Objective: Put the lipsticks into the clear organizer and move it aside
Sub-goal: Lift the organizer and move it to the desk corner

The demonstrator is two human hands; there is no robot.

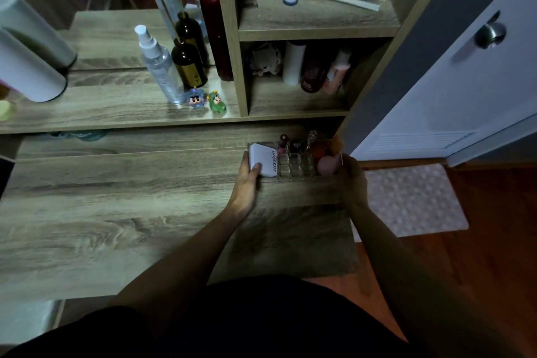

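Observation:
The clear organizer (293, 167) sits at the far right of the wooden desk, against the shelf unit. Upright in its back slots are a pink lipstick (282, 145), a dark one (296, 147) and a clear-capped one (312, 136). A white compact (263, 158) printed "4U2Skin" fills its left side, and a pink sponge (327, 165) lies at its right. My left hand (247, 183) grips the organizer's left end, thumb on the compact. My right hand (353, 180) holds the right end.
A spray bottle (159, 65), dark bottles (189, 62) and two small figurines (216, 100) stand on the raised shelf (116, 113) behind. Cubbies hold more bottles (312, 70). The desk's right edge (353, 229) drops to a floor mat (412, 197); a white door (465, 81) stands at right.

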